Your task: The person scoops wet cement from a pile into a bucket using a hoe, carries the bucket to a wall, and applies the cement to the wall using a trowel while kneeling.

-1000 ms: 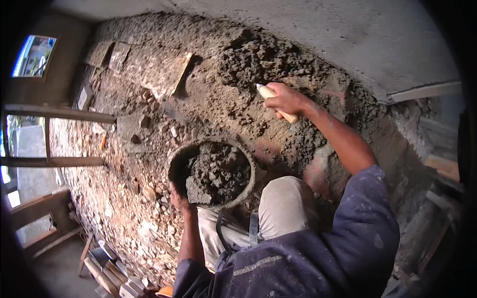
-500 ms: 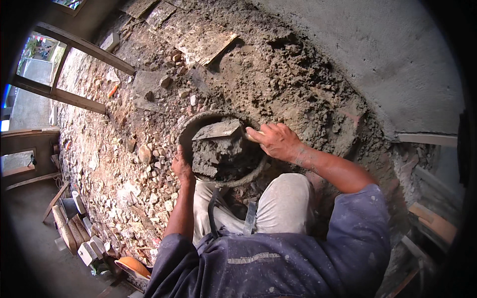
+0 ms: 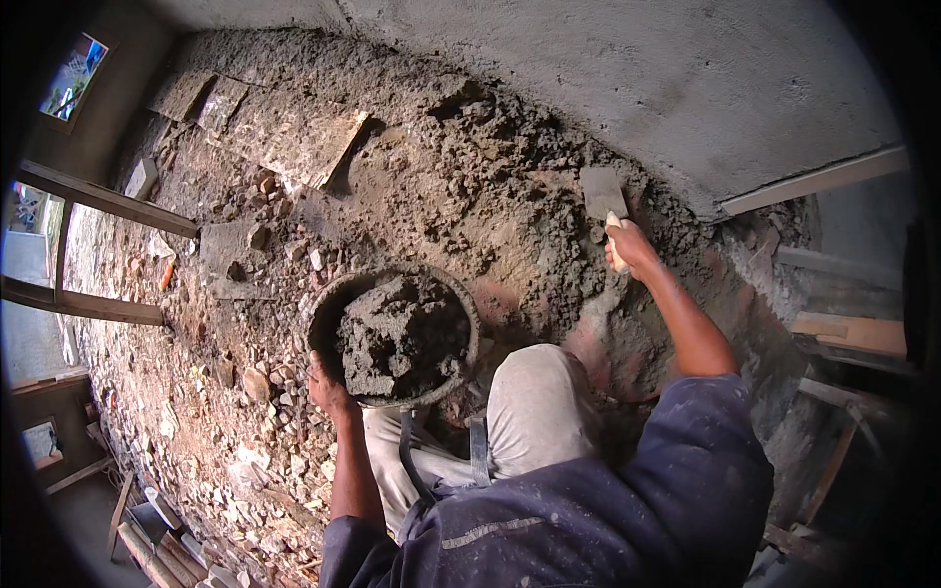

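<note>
My left hand (image 3: 328,387) grips the rim of a round dark pan (image 3: 323,323) that rests on my raised knee. The pan is heaped with grey wet mortar (image 3: 397,333). My right hand (image 3: 627,245) is stretched out to the rough stone wall and holds the pale handle of a trowel (image 3: 601,191). The trowel's flat blade lies against the fresh mortar coat (image 3: 510,196) on the wall, just below the smooth plastered band (image 3: 627,78).
A rubble stone wall (image 3: 225,392) fills the left and centre. Wooden scaffold poles (image 3: 98,201) cross it at the left. Timber planks (image 3: 848,333) and a frame stand at the right. Loose boards and bricks (image 3: 147,539) lie far below at the lower left.
My right hand has left the pan with the trowel and swung up and right to the wall. The view has tilted a little; the left hand still holds the pan.
</note>
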### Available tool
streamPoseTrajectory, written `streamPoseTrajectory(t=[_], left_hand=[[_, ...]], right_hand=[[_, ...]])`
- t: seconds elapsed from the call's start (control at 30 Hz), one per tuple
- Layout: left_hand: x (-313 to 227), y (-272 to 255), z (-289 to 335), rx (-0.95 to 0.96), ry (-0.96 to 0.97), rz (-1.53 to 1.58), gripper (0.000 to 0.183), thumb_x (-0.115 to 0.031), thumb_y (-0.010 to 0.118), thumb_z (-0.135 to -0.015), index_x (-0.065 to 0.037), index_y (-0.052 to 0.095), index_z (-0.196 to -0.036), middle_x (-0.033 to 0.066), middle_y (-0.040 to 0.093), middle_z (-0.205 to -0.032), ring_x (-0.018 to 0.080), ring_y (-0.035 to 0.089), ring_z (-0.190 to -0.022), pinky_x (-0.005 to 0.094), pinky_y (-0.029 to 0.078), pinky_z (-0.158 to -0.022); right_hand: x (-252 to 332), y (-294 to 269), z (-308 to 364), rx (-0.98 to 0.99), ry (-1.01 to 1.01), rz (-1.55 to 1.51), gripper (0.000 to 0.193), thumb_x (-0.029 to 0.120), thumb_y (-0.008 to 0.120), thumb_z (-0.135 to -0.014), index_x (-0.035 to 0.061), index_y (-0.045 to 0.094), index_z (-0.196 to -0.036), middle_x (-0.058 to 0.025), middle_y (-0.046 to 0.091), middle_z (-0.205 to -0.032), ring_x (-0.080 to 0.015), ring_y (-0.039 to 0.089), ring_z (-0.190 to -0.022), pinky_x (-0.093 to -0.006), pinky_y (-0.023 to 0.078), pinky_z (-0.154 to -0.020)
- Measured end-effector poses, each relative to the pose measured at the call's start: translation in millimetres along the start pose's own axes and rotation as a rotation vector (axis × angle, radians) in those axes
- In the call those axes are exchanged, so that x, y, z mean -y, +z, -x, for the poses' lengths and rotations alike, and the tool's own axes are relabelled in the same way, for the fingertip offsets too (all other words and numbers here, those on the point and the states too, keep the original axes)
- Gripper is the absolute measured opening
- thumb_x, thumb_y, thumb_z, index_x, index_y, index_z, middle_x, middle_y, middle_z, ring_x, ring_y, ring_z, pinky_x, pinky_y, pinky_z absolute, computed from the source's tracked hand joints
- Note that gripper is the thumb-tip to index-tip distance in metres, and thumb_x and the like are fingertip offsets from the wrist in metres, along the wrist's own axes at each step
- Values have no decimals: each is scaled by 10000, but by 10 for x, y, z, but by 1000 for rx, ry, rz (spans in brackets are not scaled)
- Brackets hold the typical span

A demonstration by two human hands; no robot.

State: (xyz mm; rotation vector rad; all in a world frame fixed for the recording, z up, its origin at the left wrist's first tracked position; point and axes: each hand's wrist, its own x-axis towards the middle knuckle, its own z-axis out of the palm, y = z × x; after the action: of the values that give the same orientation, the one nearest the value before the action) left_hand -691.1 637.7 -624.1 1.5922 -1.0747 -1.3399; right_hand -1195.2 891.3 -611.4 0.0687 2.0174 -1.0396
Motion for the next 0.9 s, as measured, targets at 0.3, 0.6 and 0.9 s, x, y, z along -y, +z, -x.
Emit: streamPoseTrajectory(t=[0.3,0.6,0.9], left_hand=[[-292,117,221,84,15,119,499,-419,500,-978,50,638,-1073,113,662,-1012,186,617,-812,324,517,-734],[-125,52,135,90,34,55,534,-461,509,-965,47,642,-1060,103,667,-985,186,622,-806,339,523,-713],[121,-153,-78,86,73,-39,519,-448,533,-956,46,642,-1068,92,669,-942,183,614,-787,326,513,-708]], right_hand=[[243,748,-155,241,83,-48,430,201,455,-958,-53,329,-1282,-125,551,-783,-184,563,-569,-360,481,-448],[663,1510,-497,328,14,-74,431,189,443,-955,-105,359,-1260,-165,581,-738,-231,576,-551,-411,472,-436],[298,1456,-609,337,-129,-255,421,249,531,-931,2,380,-1237,-77,562,-754,-164,577,-562,-370,479,-415]])
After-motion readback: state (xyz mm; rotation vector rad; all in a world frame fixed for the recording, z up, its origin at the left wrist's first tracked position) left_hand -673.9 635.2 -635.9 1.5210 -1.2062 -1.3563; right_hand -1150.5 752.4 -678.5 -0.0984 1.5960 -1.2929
